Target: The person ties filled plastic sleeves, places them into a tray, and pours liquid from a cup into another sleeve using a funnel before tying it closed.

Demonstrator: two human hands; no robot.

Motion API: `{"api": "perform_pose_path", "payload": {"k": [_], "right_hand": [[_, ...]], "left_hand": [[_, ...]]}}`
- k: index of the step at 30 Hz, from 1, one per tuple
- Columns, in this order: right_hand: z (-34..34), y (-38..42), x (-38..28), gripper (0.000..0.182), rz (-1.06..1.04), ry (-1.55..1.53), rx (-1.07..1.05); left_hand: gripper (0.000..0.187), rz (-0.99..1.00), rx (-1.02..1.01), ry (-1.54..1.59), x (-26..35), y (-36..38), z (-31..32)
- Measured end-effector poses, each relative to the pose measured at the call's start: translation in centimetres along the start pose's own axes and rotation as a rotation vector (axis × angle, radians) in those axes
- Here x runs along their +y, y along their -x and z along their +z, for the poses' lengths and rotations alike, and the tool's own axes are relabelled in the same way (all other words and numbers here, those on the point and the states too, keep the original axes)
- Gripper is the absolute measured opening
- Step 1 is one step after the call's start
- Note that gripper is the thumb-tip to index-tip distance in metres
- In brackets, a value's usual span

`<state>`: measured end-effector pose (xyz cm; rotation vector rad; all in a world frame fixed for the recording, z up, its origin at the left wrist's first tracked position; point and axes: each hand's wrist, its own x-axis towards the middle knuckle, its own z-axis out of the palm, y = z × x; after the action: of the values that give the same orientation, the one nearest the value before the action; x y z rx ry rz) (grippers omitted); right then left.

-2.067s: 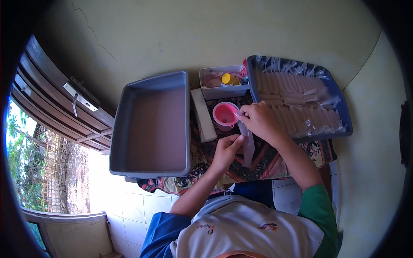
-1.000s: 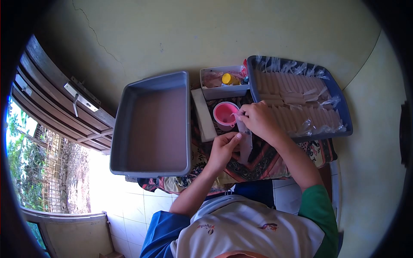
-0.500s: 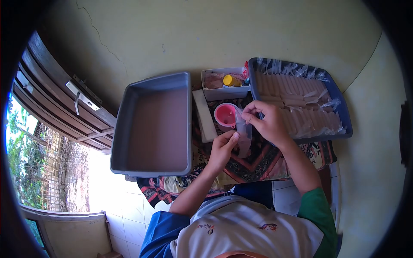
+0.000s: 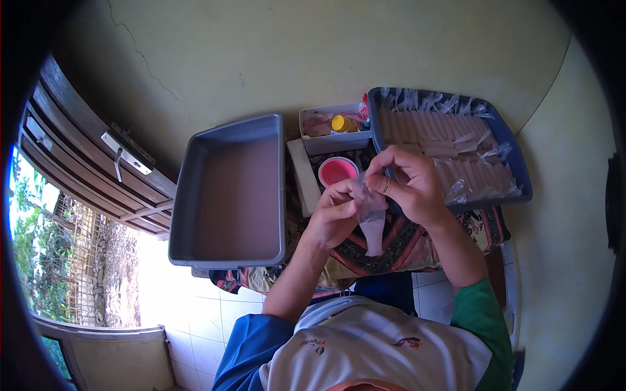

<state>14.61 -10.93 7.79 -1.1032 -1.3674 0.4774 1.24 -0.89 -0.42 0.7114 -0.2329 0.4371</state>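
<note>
Pinching a slim plastic pouch [image 4: 372, 218] at its mouth, left hand [image 4: 334, 215] and right hand [image 4: 411, 182] both closed on the film, pouch hanging above the patterned cloth [image 4: 398, 251], near the pink funnel [image 4: 337, 171] and blue tray [image 4: 521, 176] of filled pouches, probably to open it.

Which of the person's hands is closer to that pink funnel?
Left. The left hand sits just below the pink funnel, fingers nearly at its rim; the right hand is off to its right, over the blue tray.

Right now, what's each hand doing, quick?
Left hand: closed, pinching the top of the narrow clear plastic pouch.
Right hand: closed on the same pouch's top.
</note>
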Motion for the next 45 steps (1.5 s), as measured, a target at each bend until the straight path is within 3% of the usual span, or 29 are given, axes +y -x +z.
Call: {"api": "perform_pose_path", "payload": {"k": [4,10,13,15,16,19,25,27,34,37,39,40,42,44,45], "right_hand": [[0.1,0.1,-1.0,0.007,0.083,-0.175,-0.080],[0.6,0.4,-1.1,0.007,0.104,-0.182,-0.103],[0.6,0.3,-0.3,0.007,-0.047,-0.081,-0.102],[0.5,0.4,-0.8,0.007,0.049,-0.113,-0.109],[0.5,0.5,-0.9,0.007,0.145,-0.146,-0.117],[0.6,0.7,-0.4,0.007,0.171,-0.143,-0.065],[0.7,0.8,0.1,0.008,0.048,-0.086,0.096],[0.8,0.8,0.2,0.008,0.038,-0.095,0.121],[0.3,0.9,0.9,0.007,0.080,-0.228,0.213],[-0.3,0.4,1.7,0.009,0.125,-0.193,0.150],[-0.8,-0.2,2.1,0.012,0.152,-0.149,0.138],[-0.8,-0.4,2.2,0.015,0.174,-0.109,0.124],[-1.0,0.0,1.7,0.025,0.082,-0.058,0.130],[-1.1,0.6,0.1,0.031,-0.377,0.624,0.043],[-0.9,0.5,0.4,0.028,-0.487,0.652,0.010]], "left_hand": [[0.034,-0.047,-0.091,0.043,0.3,-0.1,0.5],[0.043,-0.061,-0.051,-0.193,0.7,0.1,0.0],[0.034,-0.065,-0.043,-0.266,1.0,0.2,0.0],[0.024,0.035,-0.010,-0.413,1.0,0.3,0.6],[0.024,0.034,-0.010,-0.413,1.1,0.5,0.7],[0.019,-0.035,0.059,-0.527,1.7,0.9,1.4],[0.014,0.021,0.070,-0.828,2.1,1.2,1.7],[0.013,0.135,0.035,-0.960,1.9,1.2,1.4],[0.013,0.120,0.016,-1.002,1.9,1.5,1.1],[0.015,0.139,0.041,-0.946,1.6,1.8,0.9],[0.015,-0.050,0.327,-0.642,1.7,2.1,1.4],[0.015,-0.050,0.327,-0.642,1.6,2.1,1.2],[0.014,-0.038,0.392,-0.571,1.6,2.0,0.6],[0.013,-0.058,0.426,-0.552,1.6,2.1,0.4],[0.013,-0.031,0.410,-0.551,1.7,1.9,0.3]]}}
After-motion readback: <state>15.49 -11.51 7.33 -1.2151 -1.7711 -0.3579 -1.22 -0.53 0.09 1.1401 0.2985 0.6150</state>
